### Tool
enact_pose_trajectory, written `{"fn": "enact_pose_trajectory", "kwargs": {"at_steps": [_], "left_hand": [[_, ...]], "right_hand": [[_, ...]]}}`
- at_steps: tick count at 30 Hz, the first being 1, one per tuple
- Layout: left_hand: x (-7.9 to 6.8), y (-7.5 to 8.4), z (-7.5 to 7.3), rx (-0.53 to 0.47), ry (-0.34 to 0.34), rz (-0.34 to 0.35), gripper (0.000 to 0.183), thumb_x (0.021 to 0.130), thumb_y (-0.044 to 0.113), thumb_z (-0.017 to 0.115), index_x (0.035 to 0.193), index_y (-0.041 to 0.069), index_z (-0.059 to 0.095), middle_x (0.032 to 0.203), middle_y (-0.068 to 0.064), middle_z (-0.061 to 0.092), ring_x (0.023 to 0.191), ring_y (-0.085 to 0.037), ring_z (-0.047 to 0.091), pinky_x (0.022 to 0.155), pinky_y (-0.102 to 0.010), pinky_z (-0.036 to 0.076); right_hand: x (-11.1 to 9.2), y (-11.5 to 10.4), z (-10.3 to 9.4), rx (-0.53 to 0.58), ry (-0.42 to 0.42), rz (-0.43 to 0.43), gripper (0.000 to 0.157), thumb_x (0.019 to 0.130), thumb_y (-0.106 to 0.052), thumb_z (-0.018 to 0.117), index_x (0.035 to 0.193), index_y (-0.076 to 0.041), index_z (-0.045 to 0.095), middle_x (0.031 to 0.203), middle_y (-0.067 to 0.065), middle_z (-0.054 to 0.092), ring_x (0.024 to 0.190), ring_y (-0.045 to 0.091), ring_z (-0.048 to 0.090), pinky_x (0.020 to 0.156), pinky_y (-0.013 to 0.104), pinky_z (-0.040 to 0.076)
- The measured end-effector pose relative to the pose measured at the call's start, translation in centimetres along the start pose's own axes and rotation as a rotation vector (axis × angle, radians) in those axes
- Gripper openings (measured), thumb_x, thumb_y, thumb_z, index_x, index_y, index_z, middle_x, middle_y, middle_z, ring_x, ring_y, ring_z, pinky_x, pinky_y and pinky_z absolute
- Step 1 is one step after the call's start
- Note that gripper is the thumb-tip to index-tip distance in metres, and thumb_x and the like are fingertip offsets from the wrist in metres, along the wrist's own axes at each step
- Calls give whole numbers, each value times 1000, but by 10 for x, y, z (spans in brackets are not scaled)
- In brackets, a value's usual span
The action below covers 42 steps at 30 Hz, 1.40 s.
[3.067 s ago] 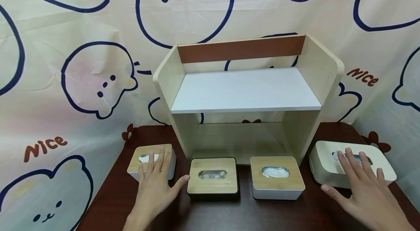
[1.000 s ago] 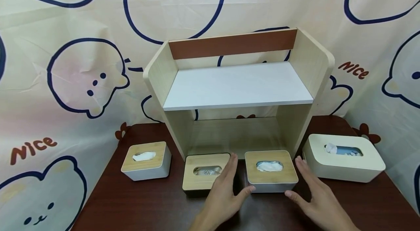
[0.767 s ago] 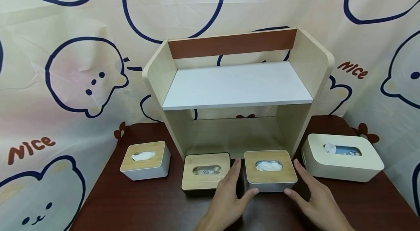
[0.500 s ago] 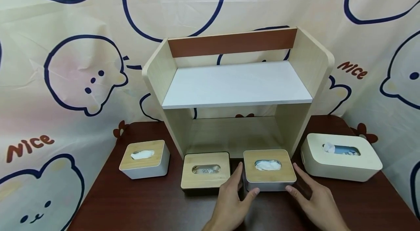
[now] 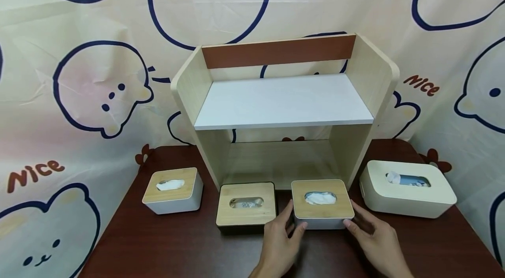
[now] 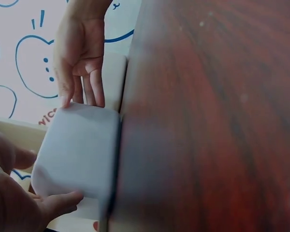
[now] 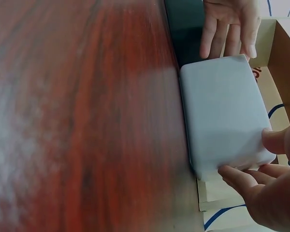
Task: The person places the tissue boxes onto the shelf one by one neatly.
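The tissue box (image 5: 323,211) with a bamboo lid and white sides stands on the dark table before the shelf, tissue showing in its oval slot. My left hand (image 5: 278,240) grips its left side, thumb at the front corner. On the opposite side my right hand (image 5: 378,239) holds it, thumb likewise by the front corner. Seen from the left wrist, the pale front face of the tissue box (image 6: 82,150) lies between the fingers of both hands. In the right wrist view, my right hand (image 7: 275,188) has thumb and fingers on the near end of the box.
A black-sided tissue box (image 5: 246,219) stands close to the left hand. Farther left is another white one with a wooden lid (image 5: 173,190); a larger cream tissue box (image 5: 408,190) is at right. Behind them rises a two-level shelf (image 5: 284,102) with a white board.
From over the outer boxes, my left hand has moved right and my right hand left to the middle-right tissue box. Over the last second their fingers have closed in on its sides.
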State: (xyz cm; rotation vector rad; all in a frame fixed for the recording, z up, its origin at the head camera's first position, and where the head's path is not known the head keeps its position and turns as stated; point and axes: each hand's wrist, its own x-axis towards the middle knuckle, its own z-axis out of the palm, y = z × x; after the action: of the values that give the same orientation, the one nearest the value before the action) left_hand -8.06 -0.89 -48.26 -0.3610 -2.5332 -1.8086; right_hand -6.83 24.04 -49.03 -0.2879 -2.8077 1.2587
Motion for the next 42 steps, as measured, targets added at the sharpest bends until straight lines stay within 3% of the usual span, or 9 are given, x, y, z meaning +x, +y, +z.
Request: {"fn": "enact_pose_trajectory", "kwargs": {"at_steps": [9, 18, 29, 31, 33, 35, 36, 40, 42], "left_hand": [[3, -4, 6, 20, 73, 6, 54, 101, 5, 74, 151, -6, 56, 148, -27, 61, 132, -30, 64, 87, -17, 61], [2, -8, 7, 107, 169, 90, 47, 97, 10, 80, 139, -6, 67, 136, -22, 70, 125, -31, 70, 98, -38, 63], [2, -6, 6, 54, 173, 60, 46, 97, 9, 79, 139, -5, 67, 137, -21, 70, 127, -32, 69, 99, -34, 62], [3, -6, 6, 48, 174, 68, 46, 97, 9, 79, 139, -5, 66, 137, -21, 69, 127, -32, 69, 99, -35, 61], [4, -5, 5, 53, 180, 83, 46, 97, 9, 79, 139, -5, 67, 137, -21, 70, 127, -32, 69, 99, -36, 62], [6, -4, 5, 64, 189, 100, 45, 97, 9, 79, 138, -6, 67, 136, -22, 70, 126, -32, 69, 99, -38, 62], [8, -4, 4, 66, 192, 108, 45, 97, 8, 79, 138, -6, 67, 136, -22, 70, 126, -32, 69, 99, -38, 62], [13, -2, 2, 65, 192, 115, 46, 97, 8, 79, 138, -8, 66, 136, -24, 70, 127, -33, 68, 99, -38, 62], [16, -2, 0, 49, 187, 111, 46, 98, 8, 78, 138, -8, 65, 137, -24, 69, 128, -34, 67, 100, -38, 61]], "right_hand": [[0, -1, 1, 10, 48, -7, 62, 99, -39, 80, 153, -13, 62, 149, 21, 62, 142, 46, 55, 107, 70, 49], [-3, -2, 4, -5, 126, -35, 55, 96, -35, 83, 146, -14, 68, 141, 20, 67, 133, 43, 64, 104, 67, 52], [-7, -12, 4, 12, 174, -43, 52, 95, -27, 85, 144, -15, 70, 141, 12, 69, 135, 38, 63, 105, 64, 51], [-7, -14, 3, 5, 179, -45, 52, 96, -28, 84, 144, -16, 70, 142, 11, 69, 132, 36, 65, 102, 55, 56], [-6, -16, 1, -6, 183, -44, 53, 95, -29, 85, 144, -18, 70, 142, 11, 69, 122, 31, 69, 95, 36, 61], [-4, -18, 0, -6, 184, -50, 53, 96, -30, 84, 145, -18, 70, 142, 12, 69, 122, 31, 69, 93, 35, 61], [-3, -19, 0, -5, 186, -57, 52, 96, -29, 84, 145, -18, 70, 142, 13, 69, 121, 31, 69, 93, 36, 61], [1, -22, 0, 7, 199, -94, 51, 96, -26, 84, 145, -17, 69, 140, 14, 69, 132, 37, 64, 101, 62, 55], [4, -23, 0, 3, 217, -118, 51, 95, -25, 85, 143, -18, 71, 139, 12, 70, 131, 35, 64, 98, 52, 59]]}}
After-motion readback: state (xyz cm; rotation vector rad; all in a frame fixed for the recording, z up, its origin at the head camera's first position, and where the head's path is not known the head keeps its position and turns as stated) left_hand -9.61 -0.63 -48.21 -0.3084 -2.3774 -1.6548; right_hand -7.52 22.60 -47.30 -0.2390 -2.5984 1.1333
